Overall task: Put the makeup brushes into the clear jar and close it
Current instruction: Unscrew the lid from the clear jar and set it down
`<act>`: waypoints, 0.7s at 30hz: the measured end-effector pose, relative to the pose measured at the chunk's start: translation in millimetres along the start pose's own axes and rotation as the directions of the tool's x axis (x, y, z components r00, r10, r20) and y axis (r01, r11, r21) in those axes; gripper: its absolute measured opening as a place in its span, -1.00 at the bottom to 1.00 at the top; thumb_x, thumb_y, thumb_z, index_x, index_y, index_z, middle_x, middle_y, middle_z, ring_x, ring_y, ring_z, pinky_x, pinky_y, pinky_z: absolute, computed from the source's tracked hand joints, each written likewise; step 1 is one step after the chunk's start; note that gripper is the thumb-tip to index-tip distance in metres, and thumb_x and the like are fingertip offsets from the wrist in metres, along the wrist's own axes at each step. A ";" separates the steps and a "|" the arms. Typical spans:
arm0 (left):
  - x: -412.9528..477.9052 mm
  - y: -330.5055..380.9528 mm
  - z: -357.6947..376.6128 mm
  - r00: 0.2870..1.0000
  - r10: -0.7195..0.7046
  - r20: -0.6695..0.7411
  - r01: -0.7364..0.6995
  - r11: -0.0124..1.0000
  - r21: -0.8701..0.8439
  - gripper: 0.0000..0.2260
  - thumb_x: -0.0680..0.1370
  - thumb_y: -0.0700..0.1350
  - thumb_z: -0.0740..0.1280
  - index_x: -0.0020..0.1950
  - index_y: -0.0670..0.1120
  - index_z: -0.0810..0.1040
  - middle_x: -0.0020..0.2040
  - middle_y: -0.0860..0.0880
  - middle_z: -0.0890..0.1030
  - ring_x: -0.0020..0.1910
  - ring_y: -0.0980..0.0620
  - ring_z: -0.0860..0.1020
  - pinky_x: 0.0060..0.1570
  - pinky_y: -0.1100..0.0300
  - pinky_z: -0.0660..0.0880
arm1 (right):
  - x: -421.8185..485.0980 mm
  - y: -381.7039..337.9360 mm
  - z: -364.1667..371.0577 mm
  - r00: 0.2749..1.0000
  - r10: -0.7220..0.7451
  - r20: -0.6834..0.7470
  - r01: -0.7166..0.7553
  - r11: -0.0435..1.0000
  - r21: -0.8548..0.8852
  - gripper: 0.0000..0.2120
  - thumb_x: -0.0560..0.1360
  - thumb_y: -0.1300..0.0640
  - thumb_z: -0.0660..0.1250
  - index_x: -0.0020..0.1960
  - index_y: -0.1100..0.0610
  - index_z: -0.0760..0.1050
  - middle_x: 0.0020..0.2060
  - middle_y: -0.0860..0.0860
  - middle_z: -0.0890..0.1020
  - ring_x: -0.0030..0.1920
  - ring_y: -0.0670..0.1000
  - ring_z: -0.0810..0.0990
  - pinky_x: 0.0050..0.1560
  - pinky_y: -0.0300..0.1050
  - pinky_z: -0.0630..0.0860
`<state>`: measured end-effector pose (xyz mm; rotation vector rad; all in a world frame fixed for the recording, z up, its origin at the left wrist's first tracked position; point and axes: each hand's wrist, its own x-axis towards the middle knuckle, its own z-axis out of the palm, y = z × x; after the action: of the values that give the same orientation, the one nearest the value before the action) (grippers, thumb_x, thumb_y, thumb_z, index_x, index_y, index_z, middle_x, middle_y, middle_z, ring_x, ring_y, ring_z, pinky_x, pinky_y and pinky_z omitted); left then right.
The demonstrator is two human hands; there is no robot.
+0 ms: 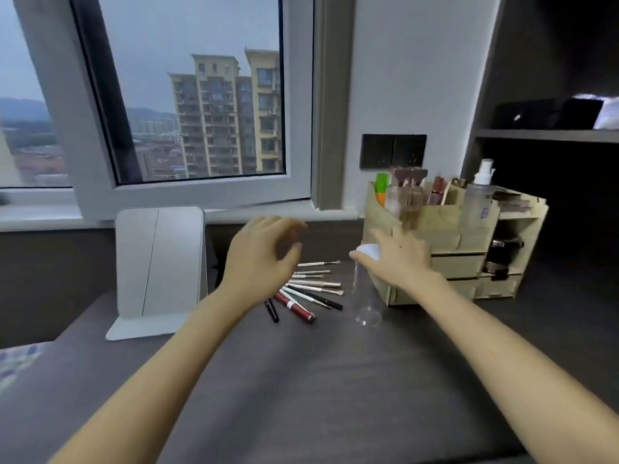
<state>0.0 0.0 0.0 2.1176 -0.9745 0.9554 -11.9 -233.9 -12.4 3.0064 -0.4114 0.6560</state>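
Note:
A tall clear jar stands upright on the dark desk, with a white lid on top. My right hand is closed over that lid from above. Left of the jar, several makeup brushes with white and dark handles lie fanned out on the desk, beside a red pen-like stick and a black one. My left hand hovers above the brushes' left ends, fingers curled and apart, holding nothing.
A wooden cosmetics organiser with bottles and drawers stands right behind the jar. A white folding mirror stands at the left. The window sill runs along the back. Bare desk surface lies in front of the brushes.

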 end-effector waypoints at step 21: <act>-35.7 -21.6 78.0 0.935 -0.194 0.298 0.313 0.846 -0.432 -0.36 0.25 0.03 0.53 0.28 0.12 0.35 -0.08 0.17 0.59 -0.10 0.13 0.56 -0.05 0.11 0.50 | -25.0 -55.7 11.5 0.965 -0.104 -0.239 0.239 0.717 0.654 -0.61 0.37 -0.25 0.04 -0.05 0.01 0.41 -0.11 -0.04 0.54 -0.12 0.08 0.54 -0.12 0.01 0.48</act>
<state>28.2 -34.1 -76.5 1.8976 -0.8987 0.2810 -14.4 -175.0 -32.1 3.5191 0.1841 1.3076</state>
